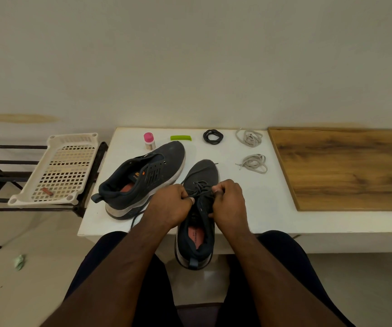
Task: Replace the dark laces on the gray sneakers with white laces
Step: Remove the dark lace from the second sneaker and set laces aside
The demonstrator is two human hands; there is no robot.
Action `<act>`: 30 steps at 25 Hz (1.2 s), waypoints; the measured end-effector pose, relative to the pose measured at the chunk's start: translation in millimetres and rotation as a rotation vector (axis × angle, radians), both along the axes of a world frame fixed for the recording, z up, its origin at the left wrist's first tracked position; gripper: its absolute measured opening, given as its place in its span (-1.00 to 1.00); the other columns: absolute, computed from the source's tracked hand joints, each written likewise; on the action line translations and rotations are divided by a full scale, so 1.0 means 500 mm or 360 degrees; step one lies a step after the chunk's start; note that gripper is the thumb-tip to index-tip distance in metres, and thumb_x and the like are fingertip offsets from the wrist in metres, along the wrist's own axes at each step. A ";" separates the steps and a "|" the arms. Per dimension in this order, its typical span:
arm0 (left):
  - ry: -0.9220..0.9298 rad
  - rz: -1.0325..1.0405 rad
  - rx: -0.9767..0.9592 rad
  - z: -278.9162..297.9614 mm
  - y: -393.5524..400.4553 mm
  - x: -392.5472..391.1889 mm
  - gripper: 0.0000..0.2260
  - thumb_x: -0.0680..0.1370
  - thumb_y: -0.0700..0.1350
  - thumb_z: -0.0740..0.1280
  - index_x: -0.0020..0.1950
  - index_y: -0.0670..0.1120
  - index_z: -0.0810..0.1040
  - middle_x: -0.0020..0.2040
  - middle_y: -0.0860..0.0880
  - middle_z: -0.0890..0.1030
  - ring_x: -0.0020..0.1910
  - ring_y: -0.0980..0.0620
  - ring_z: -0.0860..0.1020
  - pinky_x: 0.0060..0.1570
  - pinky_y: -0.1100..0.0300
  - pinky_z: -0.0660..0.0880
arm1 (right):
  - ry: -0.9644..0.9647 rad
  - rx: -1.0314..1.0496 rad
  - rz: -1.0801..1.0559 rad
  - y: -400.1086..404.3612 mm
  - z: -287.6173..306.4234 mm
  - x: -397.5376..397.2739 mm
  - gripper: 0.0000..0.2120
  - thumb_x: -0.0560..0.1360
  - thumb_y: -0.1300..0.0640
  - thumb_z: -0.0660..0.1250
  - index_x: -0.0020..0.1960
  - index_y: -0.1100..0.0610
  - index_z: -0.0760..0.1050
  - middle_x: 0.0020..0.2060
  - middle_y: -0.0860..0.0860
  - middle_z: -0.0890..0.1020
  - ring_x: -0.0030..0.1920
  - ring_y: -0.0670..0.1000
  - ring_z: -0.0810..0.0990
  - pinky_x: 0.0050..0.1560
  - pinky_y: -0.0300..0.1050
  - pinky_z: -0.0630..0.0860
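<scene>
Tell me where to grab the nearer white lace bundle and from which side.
Pinch the nearer white lace across the middle of its coil, coming from above. It lies flat in loose loops on the table, so a grab at its loose left end would probably unravel it. Nothing crowds it.

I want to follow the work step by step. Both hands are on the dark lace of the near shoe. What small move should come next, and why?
Probably pull the dark lace out of its next eyelets. Both the left hand and the right hand pinch it over the near shoe, which still looks laced, while the other shoe looks unlaced and the white laces wait on the table.
</scene>
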State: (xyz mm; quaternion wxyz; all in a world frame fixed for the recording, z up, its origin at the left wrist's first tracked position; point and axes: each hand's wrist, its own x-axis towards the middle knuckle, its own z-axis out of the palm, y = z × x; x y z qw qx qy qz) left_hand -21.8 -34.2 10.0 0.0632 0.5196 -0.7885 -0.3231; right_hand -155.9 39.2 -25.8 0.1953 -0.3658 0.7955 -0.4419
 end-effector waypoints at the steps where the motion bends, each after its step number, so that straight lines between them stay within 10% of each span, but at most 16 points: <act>1: 0.0008 0.0001 0.0007 -0.001 -0.001 0.001 -0.82 0.53 0.03 0.36 -0.20 -0.03 0.54 -0.29 -0.01 0.61 -0.25 0.04 0.61 -0.11 0.05 0.60 | 0.0001 -0.0016 0.0041 0.003 0.001 -0.002 -0.90 0.61 0.18 0.23 -0.08 0.06 0.44 -0.05 0.00 0.47 -0.04 -0.01 0.55 -0.19 -0.09 0.64; 5: -0.0003 -0.0029 0.0002 -0.002 0.001 0.000 -0.82 0.53 0.05 0.36 -0.18 -0.03 0.55 -0.29 -0.01 0.61 -0.26 0.04 0.60 -0.11 0.02 0.60 | 0.0257 0.0171 0.0400 -0.002 0.003 0.000 -0.97 0.55 0.10 0.36 -0.06 0.02 0.58 -0.05 -0.04 0.49 -0.08 -0.13 0.47 -0.09 -0.33 0.38; 10: 0.0097 0.0042 0.0099 -0.005 -0.007 0.005 -0.83 0.52 0.02 0.38 -0.21 -0.03 0.54 -0.25 -0.03 0.64 -0.21 -0.01 0.64 -0.08 -0.04 0.63 | -0.0098 -0.0022 0.0011 0.006 0.011 -0.009 -0.87 0.61 0.23 0.23 -0.10 0.10 0.47 -0.10 -0.06 0.49 -0.13 -0.01 0.57 -0.30 -0.05 0.66; 15: 0.0017 -0.0045 0.0009 -0.003 0.001 0.002 -0.83 0.54 0.03 0.36 -0.17 -0.03 0.54 -0.27 -0.01 0.61 -0.23 0.02 0.61 -0.08 -0.02 0.61 | 0.0290 0.0166 0.0379 0.002 -0.004 -0.009 -0.90 0.56 0.04 0.34 0.02 0.00 0.62 0.00 -0.03 0.56 -0.07 -0.17 0.46 -0.07 -0.43 0.33; 20: -0.0009 -0.0066 -0.0014 0.000 -0.001 0.000 -0.83 0.54 0.01 0.35 -0.17 -0.05 0.56 -0.26 -0.03 0.62 -0.24 0.02 0.61 -0.11 0.01 0.60 | 0.0001 0.0006 0.0030 0.002 -0.003 -0.009 -0.85 0.61 0.17 0.24 -0.13 0.04 0.47 -0.11 -0.07 0.53 -0.08 -0.03 0.58 -0.13 0.00 0.64; 24: -0.0043 -0.0110 -0.0057 0.001 0.000 -0.001 -0.83 0.55 0.00 0.34 -0.17 -0.06 0.54 -0.27 -0.02 0.59 -0.25 0.03 0.58 -0.22 0.11 0.52 | 0.0274 0.0162 0.0396 0.005 0.006 -0.006 -0.97 0.56 0.06 0.35 -0.04 -0.01 0.56 -0.04 -0.05 0.51 -0.09 -0.17 0.45 -0.10 -0.41 0.32; 30: -0.0043 -0.0081 -0.0040 -0.003 -0.001 -0.003 -0.84 0.55 0.01 0.34 -0.17 -0.03 0.54 -0.28 0.00 0.59 -0.26 0.06 0.58 -0.28 0.17 0.48 | 0.0055 0.0006 0.0098 0.006 0.009 -0.006 -0.81 0.62 0.17 0.23 -0.17 0.02 0.42 -0.18 -0.11 0.51 -0.17 -0.07 0.56 -0.15 -0.02 0.63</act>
